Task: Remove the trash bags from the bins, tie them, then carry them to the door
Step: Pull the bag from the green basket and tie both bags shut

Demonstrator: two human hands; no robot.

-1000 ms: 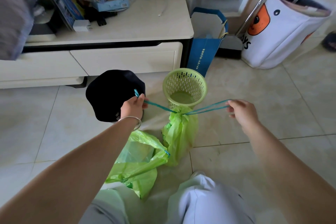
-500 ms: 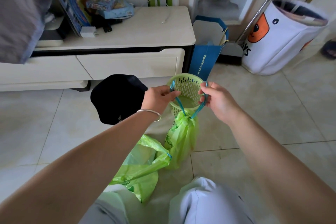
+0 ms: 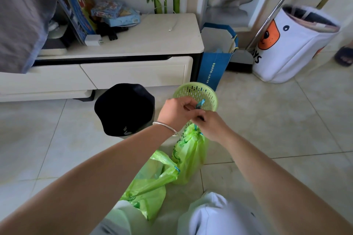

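A green trash bag [image 3: 188, 156] stands on the floor tiles, its neck gathered by a blue drawstring [image 3: 200, 104]. My left hand [image 3: 176, 112] and my right hand [image 3: 211, 126] meet just above the bag's neck, and both pinch the drawstring. A second green trash bag [image 3: 150, 183] lies slack and open on the floor next to my knees. Behind my hands stands a small green perforated bin [image 3: 196, 91] with nothing in it. A dark round bin [image 3: 124, 108] stands to its left.
A cream low cabinet [image 3: 137, 47] with drawers runs along the back, holding boxes and a charger. A blue paper bag [image 3: 215, 66] leans at its right end. A white fabric basket [image 3: 292, 44] stands at the right. My knees [image 3: 210, 215] are at the bottom.
My hands pulled the drawstring wide apart, then came together above the bag's neck. Now they overlap closely, working the string.
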